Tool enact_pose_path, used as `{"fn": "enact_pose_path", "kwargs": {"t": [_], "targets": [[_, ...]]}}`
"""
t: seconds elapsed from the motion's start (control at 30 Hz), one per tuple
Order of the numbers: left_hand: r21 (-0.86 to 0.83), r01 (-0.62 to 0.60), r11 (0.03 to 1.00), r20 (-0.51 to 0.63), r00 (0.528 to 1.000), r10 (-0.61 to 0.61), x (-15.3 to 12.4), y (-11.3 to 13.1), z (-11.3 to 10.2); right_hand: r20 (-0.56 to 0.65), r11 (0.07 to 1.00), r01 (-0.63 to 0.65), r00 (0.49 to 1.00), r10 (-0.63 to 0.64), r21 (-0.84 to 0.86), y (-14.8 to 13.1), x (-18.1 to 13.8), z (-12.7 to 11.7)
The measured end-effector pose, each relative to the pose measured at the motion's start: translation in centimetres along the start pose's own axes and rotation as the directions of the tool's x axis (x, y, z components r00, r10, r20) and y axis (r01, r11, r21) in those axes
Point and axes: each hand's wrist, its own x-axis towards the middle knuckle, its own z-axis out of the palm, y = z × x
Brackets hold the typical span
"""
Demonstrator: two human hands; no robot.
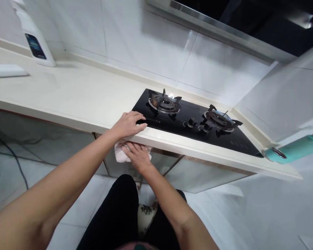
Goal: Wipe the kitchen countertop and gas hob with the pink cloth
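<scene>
**Left hand (127, 125), right hand (137, 156), cloth (121, 153) at counter (67, 88) edge**
Left: flat, fingers lightly spread, resting on the counter lip beside the hob (198, 140). Right: fingers spread over the cloth, pressing it to the counter front, at the left hand's 6 o'clock. Spray bottle (33, 36) at 10 o'clock; teal flask (294, 149) at 3 o'clock.

The left hand (127, 125) lies flat on the cream stone countertop (67, 93), its fingertips just beside the black glass gas hob (240, 146). Below it, the right hand (137, 156) presses a pale pink cloth (120, 153) against the counter's front edge. A white spray bottle (35, 41) stands far left against the tiles, and a teal flask (294, 148) lies at right.
</scene>
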Motion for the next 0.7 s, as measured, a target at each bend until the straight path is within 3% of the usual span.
{"fn": "enact_pose_path", "kwargs": {"t": [0.1, 0.3, 0.4, 0.47, 0.53, 0.6, 0.7], "targets": [[0.014, -0.010, 1.000, 0.003, 1.000, 0.010, -0.3, 0.2, 0.0, -0.041, 0.998, -0.041, 0.998, 0.039, -0.038, 2.8, -4.1, -0.2], [0.036, -0.017, 0.999, 0.007, 1.000, 0.017, -0.5, 0.7, 0.1, -0.246, 0.953, -0.248, 0.948, 0.201, -0.174, 11.1, -18.3, -2.4], [0.026, -0.021, 0.999, 0.028, 0.999, 0.020, -0.4, 1.0, 0.1, -0.280, 0.936, -0.306, 0.927, 0.251, -0.174, 13.4, -22.8, -3.7], [-0.001, -0.013, 1.000, 0.048, 0.999, 0.014, -0.4, 1.1, 0.0, -0.283, 0.936, -0.314, 0.923, 0.261, -0.159, 13.5, -23.5, -4.0], [-0.032, 0.004, 0.999, 0.054, 0.999, -0.002, -0.4, 1.1, -0.1, -0.278, 0.940, -0.308, 0.925, 0.259, -0.149, 12.4, -22.2, -3.5], [-0.055, 0.015, 0.998, 0.067, 0.998, -0.011, -0.5, 1.1, -0.2, -0.230, 0.952, -0.269, 0.945, 0.232, -0.147, 10.4, -19.2, -2.4], [-0.059, 0.018, 0.998, 0.086, 0.996, -0.013, -0.5, 1.0, -0.2, -0.093, 0.978, -0.173, 0.982, 0.163, -0.115, 6.2, -12.4, -0.4]]}}
